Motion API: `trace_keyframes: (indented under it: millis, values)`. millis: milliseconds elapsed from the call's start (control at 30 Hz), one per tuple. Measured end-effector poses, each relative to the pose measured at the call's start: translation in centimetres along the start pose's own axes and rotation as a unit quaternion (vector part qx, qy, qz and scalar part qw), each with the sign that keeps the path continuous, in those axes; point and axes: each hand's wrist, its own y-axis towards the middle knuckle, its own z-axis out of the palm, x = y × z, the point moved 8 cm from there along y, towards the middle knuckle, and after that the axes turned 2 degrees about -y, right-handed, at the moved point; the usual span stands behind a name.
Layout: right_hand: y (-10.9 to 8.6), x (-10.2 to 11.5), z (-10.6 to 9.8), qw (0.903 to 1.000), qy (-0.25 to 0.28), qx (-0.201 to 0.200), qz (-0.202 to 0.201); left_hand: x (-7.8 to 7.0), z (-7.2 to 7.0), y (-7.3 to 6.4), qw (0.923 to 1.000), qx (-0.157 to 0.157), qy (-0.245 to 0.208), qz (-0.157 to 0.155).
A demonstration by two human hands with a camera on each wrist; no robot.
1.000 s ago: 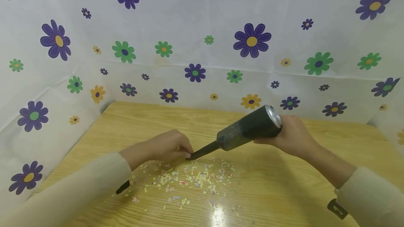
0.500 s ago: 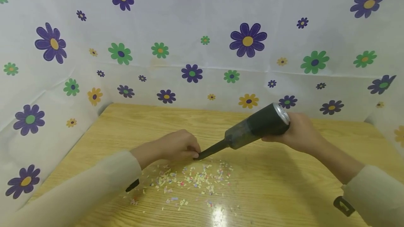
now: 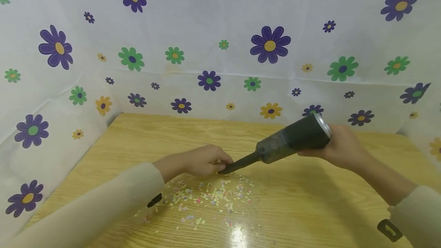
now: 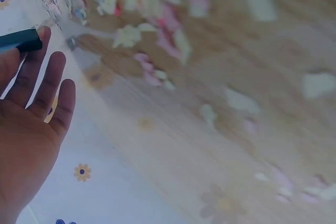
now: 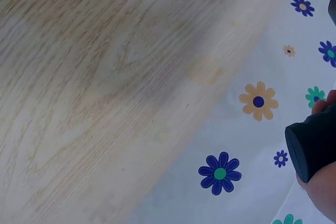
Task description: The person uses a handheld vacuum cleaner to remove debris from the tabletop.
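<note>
A black handheld vacuum cleaner was held aslant between the hands, its silver-rimmed rear raised at the right hand and its slim nozzle pointed down toward the left hand. The thick body was gripped by the right hand. The nozzle's tip was pinched between the thumb and fingertips of the left hand, whose outer fingers were seen extended from the left wrist. Paper scraps, mostly pale yellow with some pink and violet, were strewn across the tabletop below the left hand and on its near side. A flowered sheet was hung beyond both hands. Whether the tip touched the tabletop could not be told, since it was partly covered by the left hand.

The nozzle could be worked loose from the body if it were pulled sideways by one hand against the other. The scraps might be scattered by the left sleeve, which was slung low over them, and the nozzle's mouth could be blocked by the pinching fingertips.
</note>
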Motion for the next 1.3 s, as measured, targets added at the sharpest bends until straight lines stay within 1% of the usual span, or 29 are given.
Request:
trace_keyframes:
  millis: [100, 200, 267, 367, 500, 567, 633, 667, 767, 867, 933, 1000, 1167, 1300]
  values:
    - [-0.3, -0.3, -0.3, 1.0, -0.003, -0.001, 0.003, -0.1, 0.3, 0.5, 0.9999, 0.013, 0.002, 0.001]
    - [-0.5, -0.8, -0.6, 0.9999, -0.002, -0.001, 0.01, -0.2, 0.4, 1.0, 0.9999, 0.012, 0.004, 0.001]
    - [-0.7, -1.0, -0.9, 0.9999, -0.004, -0.004, 0.013, -0.3, 0.4, 1.4, 0.9999, 0.01, -0.008, -0.005]
    - [-1.0, -1.3, -1.3, 0.9998, -0.012, -0.013, 0.009, -0.3, 0.7, 2.0, 0.9989, 0.015, -0.041, -0.017]
    - [-1.5, -1.3, -1.7, 0.9995, -0.025, -0.02, -0.003, -0.4, 1.4, 2.6, 0.9954, 0.044, -0.077, -0.037]
    - [-1.8, -1.5, -2.0, 0.9994, -0.028, -0.019, -0.004, -0.6, 1.7, 2.8, 0.9944, 0.056, -0.078, -0.043]
    - [-2.0, -1.7, -2.4, 0.9993, -0.032, -0.021, -0.001, -0.8, 1.9, 3.2, 0.9951, 0.061, -0.068, -0.037]
    - [-2.1, -1.9, -2.6, 0.9992, -0.033, -0.02, 0.002, -0.9, 1.9, 3.4, 0.9965, 0.058, -0.053, -0.028]
    - [-2.5, -2.5, -3.1, 0.999, -0.04, -0.017, 0.013, -1.7, 1.6, 4.0, 0.9993, 0.032, 0.016, 0.007]
    - [-2.9, -3.0, -3.6, 0.9985, -0.049, -0.016, 0.02, -2.6, 1.1, 4.5, 0.9972, 0.001, 0.064, 0.04]
    - [-3.2, -3.2, -3.8, 0.998, -0.057, -0.016, 0.022, -3.0, 1.0, 4.7, 0.9963, -0.008, 0.07, 0.05]
    - [-3.4, -3.4, -4.1, 0.9975, -0.066, -0.017, 0.021, -3.3, 1.0, 4.9, 0.9964, -0.008, 0.064, 0.055]
    - [-3.9, -3.4, -4.3, 0.9963, -0.082, -0.024, 0.007, -3.5, 1.5, 5.4, 0.9968, -0.002, 0.063, 0.048]
    - [-4.1, -3.5, -4.0, 0.996, -0.085, -0.025, 0.005, -3.5, 2.0, 5.6, 0.9971, 0.003, 0.067, 0.037]
